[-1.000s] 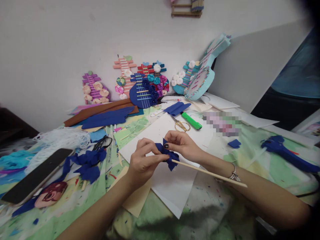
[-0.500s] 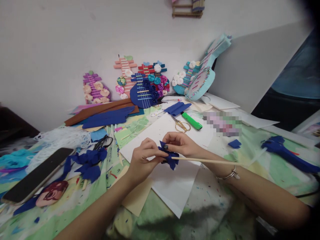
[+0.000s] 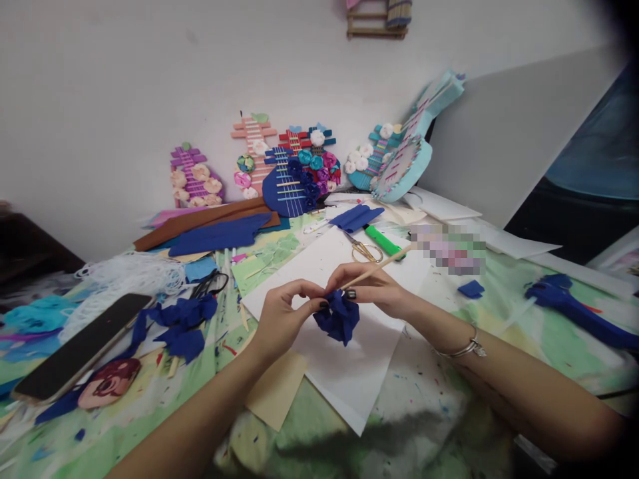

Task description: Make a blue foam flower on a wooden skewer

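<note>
A dark blue crepe paper flower (image 3: 340,320) is held over white paper sheets (image 3: 357,382) in the middle of the table. A thin wooden stick (image 3: 382,267) runs from its base up to the right, past my right hand. My left hand (image 3: 287,316) pinches the flower's upper left edge between thumb and fingers. Closed around the flower near the stick's lower end is my right hand (image 3: 377,291). Where the stick meets the paper is partly covered by fingers. Gold-handled scissors (image 3: 367,251) and a green cutter (image 3: 384,243) lie beyond my hands.
A blue glue gun (image 3: 579,313) lies at the right. On the left are a phone (image 3: 82,349), blue crepe scraps (image 3: 187,322) and white string (image 3: 134,279). Several decorated paper guitars (image 3: 287,186) lean on the wall. A blue crepe sheet (image 3: 219,234) lies before them.
The stick has swung from pointing rightward to pointing up and right. The flower has turned with it and hangs lower, its petals facing down. Both hands have shifted their grip on it.
</note>
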A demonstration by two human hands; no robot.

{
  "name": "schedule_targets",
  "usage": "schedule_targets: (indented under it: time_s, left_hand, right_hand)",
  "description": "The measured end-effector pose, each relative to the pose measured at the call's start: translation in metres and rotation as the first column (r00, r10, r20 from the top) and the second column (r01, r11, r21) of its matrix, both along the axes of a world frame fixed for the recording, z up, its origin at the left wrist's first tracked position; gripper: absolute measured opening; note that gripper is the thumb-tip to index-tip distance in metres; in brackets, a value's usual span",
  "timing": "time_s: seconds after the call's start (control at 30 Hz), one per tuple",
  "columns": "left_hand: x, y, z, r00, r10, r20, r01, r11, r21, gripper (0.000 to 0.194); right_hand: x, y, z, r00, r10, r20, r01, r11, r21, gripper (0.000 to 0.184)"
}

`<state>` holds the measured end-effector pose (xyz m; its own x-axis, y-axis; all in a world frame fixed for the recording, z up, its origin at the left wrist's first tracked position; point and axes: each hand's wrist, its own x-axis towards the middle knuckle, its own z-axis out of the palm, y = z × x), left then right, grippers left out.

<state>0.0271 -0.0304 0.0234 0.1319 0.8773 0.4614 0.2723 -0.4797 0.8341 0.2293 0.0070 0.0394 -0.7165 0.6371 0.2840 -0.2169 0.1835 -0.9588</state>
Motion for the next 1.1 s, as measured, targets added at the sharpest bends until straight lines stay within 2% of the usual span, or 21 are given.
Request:
schedule_targets:
  time_s: [0.13,0.27,0.33,0.4,0.47,0.6,0.83,0.93,1.1]
  left_hand:
    - [0.001,-0.002,0.001,0.999,-0.032,-0.019,0.032,0.999,-0.007,0.005]
    - [0.002,-0.003,0.002,0.999,-0.041,-0.018,0.041,0.999,-0.021,0.007]
    - [0.003,-0.004,0.002,0.999,-0.041,-0.023,0.040,0.999,-0.030,0.008]
    - [0.005,-0.005,0.003,0.999,-0.044,-0.030,0.043,0.999,-0.029,0.009]
    - [0.005,-0.005,0.005,0.999,-0.039,-0.036,0.038,0.999,-0.019,0.008]
    - [0.006,-0.006,0.006,0.998,0.012,-0.069,-0.013,1.000,-0.015,0.007]
    - [0.006,-0.003,0.002,1.000,0.018,-0.017,-0.019,0.999,-0.047,0.007]
    - [0.006,-0.002,0.001,0.997,-0.034,0.067,0.042,0.992,-0.118,0.012]
    - [0.006,-0.001,0.004,0.963,-0.102,0.251,0.170,0.949,-0.266,0.024]
  right_hand:
    - [-0.007,-0.005,0.000,0.993,-0.116,-0.022,0.115,0.993,-0.031,0.029]
    - [-0.014,-0.006,-0.004,0.975,-0.221,-0.003,0.219,0.969,-0.118,0.023]
    - [-0.016,-0.006,-0.006,0.959,-0.283,-0.023,0.273,0.943,-0.189,0.028]
    - [-0.017,-0.005,-0.007,0.955,-0.295,-0.042,0.272,0.919,-0.284,0.039]
    - [-0.018,-0.005,-0.007,0.958,-0.285,-0.040,0.256,0.906,-0.338,0.036]
    - [-0.018,-0.007,-0.006,0.958,-0.287,-0.017,0.265,0.904,-0.337,0.014]
    - [-0.020,-0.009,-0.006,0.973,-0.227,-0.044,0.199,0.918,-0.342,0.011]
    - [-0.020,-0.008,-0.007,0.968,-0.246,-0.055,0.218,0.926,-0.307,0.010]
    - [-0.018,-0.005,-0.010,0.962,-0.268,-0.052,0.246,0.934,-0.259,0.010]
